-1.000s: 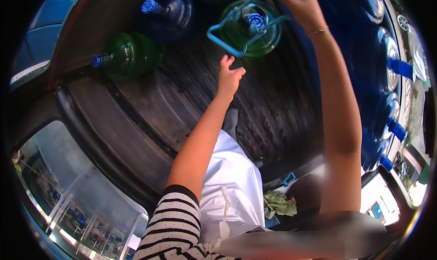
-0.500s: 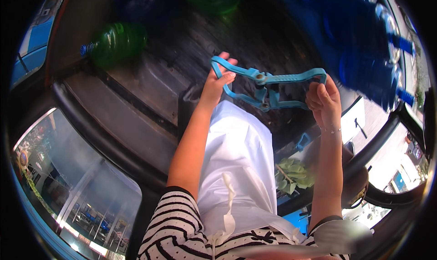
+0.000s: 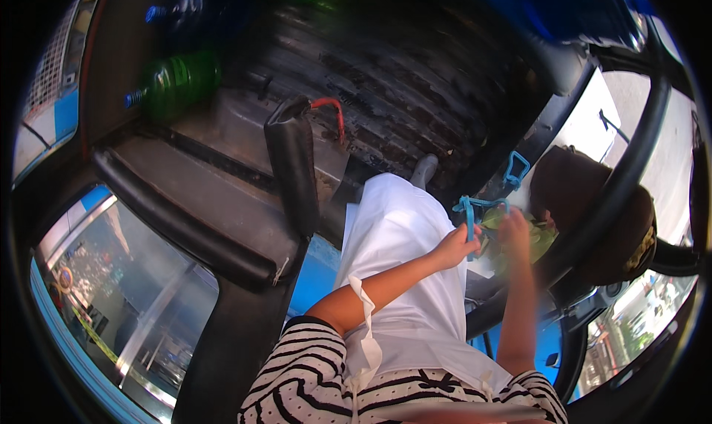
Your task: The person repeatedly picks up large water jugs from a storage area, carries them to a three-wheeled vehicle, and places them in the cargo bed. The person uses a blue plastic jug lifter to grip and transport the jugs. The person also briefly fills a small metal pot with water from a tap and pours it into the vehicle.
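My left hand is closed on one end of a blue plastic bottle-carrying handle, a hinged frame with loops at its ends. My right hand, smeared by motion, grips the opposite end. The handle is beyond the white apron, to its right, just above a bunch of green leaves. A second blue carrying handle hangs or lies a little farther off; what bears it is unclear.
A large green water bottle lies at the far left of the dark ridged vehicle floor. Blue bottles are at the far right. A black padded post rises left of the apron. A dark rounded seat or cover stands at right.
Both hands have drawn the handle nearer, down and to the right, toward the leaves. The view has shifted, bringing the padded post into sight.
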### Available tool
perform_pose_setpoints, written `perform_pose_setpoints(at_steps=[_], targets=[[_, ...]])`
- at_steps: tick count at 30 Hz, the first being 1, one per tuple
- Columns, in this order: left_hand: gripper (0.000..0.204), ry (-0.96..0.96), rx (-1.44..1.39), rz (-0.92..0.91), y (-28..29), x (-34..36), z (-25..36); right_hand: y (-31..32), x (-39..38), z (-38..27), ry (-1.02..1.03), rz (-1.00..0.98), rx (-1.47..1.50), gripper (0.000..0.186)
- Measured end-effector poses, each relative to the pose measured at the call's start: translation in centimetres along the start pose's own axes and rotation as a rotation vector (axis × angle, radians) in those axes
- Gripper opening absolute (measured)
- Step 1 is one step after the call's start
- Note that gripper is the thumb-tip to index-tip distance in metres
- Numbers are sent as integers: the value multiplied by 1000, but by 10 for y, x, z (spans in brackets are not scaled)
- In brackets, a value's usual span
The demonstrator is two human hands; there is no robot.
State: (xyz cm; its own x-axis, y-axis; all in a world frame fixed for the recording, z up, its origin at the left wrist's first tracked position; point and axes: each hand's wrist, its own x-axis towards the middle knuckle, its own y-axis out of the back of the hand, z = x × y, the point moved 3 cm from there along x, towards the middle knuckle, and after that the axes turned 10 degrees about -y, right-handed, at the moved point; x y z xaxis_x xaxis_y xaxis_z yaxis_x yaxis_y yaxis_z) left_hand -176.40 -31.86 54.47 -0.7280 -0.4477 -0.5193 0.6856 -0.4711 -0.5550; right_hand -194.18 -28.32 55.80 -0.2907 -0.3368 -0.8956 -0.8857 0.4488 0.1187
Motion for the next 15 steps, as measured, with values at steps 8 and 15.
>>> perform_pose_setpoints(at_steps=[8,15], targets=[[24,146,241,-7,80,-30,-61,-36,-7,96,78,18,64,19],[27,19,412,-239,107,-66,-88,-76,-41,179,252,67,277,23]])
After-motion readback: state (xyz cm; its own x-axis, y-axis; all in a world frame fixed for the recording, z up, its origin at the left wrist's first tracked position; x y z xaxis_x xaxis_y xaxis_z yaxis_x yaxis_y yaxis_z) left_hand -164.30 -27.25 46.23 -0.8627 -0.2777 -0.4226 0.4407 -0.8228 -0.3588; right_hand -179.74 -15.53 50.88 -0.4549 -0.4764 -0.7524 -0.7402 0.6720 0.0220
